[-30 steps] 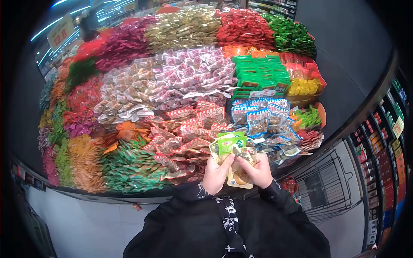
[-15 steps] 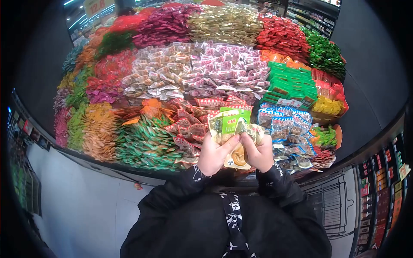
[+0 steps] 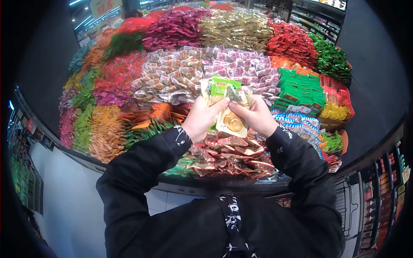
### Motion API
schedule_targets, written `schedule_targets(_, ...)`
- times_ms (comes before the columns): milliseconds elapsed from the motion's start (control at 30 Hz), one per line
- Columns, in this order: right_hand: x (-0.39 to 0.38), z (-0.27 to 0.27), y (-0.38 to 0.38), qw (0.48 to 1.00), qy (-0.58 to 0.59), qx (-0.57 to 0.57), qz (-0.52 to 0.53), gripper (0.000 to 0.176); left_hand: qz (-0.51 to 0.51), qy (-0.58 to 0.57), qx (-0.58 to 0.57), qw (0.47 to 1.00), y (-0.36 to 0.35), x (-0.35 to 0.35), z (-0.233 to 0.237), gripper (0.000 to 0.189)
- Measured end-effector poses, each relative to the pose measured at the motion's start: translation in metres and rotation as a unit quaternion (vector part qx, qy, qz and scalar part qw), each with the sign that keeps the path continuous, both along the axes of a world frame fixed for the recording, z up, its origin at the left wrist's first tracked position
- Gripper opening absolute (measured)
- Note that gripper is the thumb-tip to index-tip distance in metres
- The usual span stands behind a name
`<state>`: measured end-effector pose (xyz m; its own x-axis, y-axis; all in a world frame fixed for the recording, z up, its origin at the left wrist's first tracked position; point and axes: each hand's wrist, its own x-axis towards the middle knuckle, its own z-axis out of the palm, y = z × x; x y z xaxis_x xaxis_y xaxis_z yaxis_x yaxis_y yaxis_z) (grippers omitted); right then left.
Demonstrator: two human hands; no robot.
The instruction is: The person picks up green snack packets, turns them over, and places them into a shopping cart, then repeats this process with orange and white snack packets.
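Several small snack packets are bunched between my two hands, held up over the display. A green packet (image 3: 218,87) rises in the middle, and a cream packet with a food picture (image 3: 232,124) hangs below the thumbs. My left hand (image 3: 201,119) is closed around the left side of the bunch, its thumb pressed on the front. My right hand (image 3: 258,116) grips the right side, next to a pale packet with a dark picture (image 3: 240,97). Both thumbs nearly meet. Palms and fingers behind the packets are mostly hidden. Red-and-white snack packets (image 3: 232,157) lie under the hands.
Heaps of wrapped snacks surround the hands: white-and-pink packets (image 3: 238,64) behind, green packets (image 3: 301,90) and blue-and-white packets (image 3: 299,122) to the right, orange packets (image 3: 105,129) to the left. A wire cart (image 3: 347,206) and stocked shelves (image 3: 380,189) stand at right.
Both hands have moved up and farther over the display with the bunched packets, and the forearms are stretched out more. More red-and-white packets show below them. The view has shifted slightly.
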<state>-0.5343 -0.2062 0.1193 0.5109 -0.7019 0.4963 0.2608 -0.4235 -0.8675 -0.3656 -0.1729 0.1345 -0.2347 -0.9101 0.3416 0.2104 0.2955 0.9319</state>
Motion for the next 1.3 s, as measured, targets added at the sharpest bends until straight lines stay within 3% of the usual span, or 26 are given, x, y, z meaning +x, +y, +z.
schedule_targets(100, 0.011, 0.015, -0.019, 0.999, 0.027, 0.010, -0.022, 0.021, -0.043, 0.001, 0.004, 0.999, -0.020, 0.015, 0.014, 0.027)
schedule_targets(167, 0.017, 0.029, -0.012, 0.998, -0.019, 0.034, -0.045, 0.020, -0.085, 0.003, 0.037, 0.996, -0.033, 0.023, 0.023, 0.030)
schedule_targets(367, 0.023, 0.029, -0.045, 0.981, 0.027, 0.032, -0.188, 0.035, -0.078, 0.011, 0.015, 0.997, -0.062, 0.021, 0.007, 0.037)
schedule_targets(533, 0.021, 0.031, -0.083, 0.931, 0.086, -0.088, -0.344, 0.039, -0.089, 0.027, 0.025, 0.995, -0.086, 0.013, 0.015, 0.036)
schedule_targets(667, 0.019, 0.037, -0.089, 0.940, 0.040, -0.092, -0.325, 0.034, -0.093, 0.025, 0.019, 0.995, -0.100, 0.006, 0.021, 0.034)
schedule_targets(767, 0.014, 0.042, -0.100, 0.964, -0.033, -0.047, -0.258, 0.030, -0.071, 0.021, -0.016, 0.997, -0.108, -0.005, 0.023, 0.033)
schedule_targets(833, 0.008, 0.048, -0.108, 0.982, -0.089, 0.040, -0.159, 0.031, -0.057, 0.029, -0.007, 0.998, -0.111, -0.009, 0.026, 0.034)
schedule_targets(967, 0.006, 0.051, -0.127, 0.978, -0.122, 0.074, -0.149, 0.033, -0.100, 0.094, 0.015, 0.990, -0.121, -0.012, 0.033, 0.031)
schedule_targets(1033, -0.004, 0.052, -0.129, 0.985, -0.106, 0.069, -0.115, 0.029, -0.084, 0.056, 0.001, 0.995, -0.123, -0.010, 0.035, 0.031)
schedule_targets(1100, -0.018, 0.059, -0.128, 0.987, 0.063, 0.034, -0.147, 0.028, -0.057, -0.016, -0.028, 0.998, -0.126, -0.007, 0.037, 0.031)
schedule_targets(1167, -0.037, 0.066, -0.138, 0.983, 0.151, 0.035, -0.095, 0.031, -0.058, -0.036, -0.058, 0.996, -0.135, -0.004, 0.033, 0.033)
schedule_targets(1233, -0.041, 0.073, -0.141, 0.975, 0.209, 0.006, -0.076, 0.026, -0.041, -0.141, -0.113, 0.983, -0.142, -0.002, 0.031, 0.038)
schedule_targets(1300, -0.041, 0.073, -0.149, 0.976, 0.211, -0.019, -0.044, 0.027, -0.036, -0.150, -0.096, 0.983, -0.148, -0.003, 0.030, 0.040)
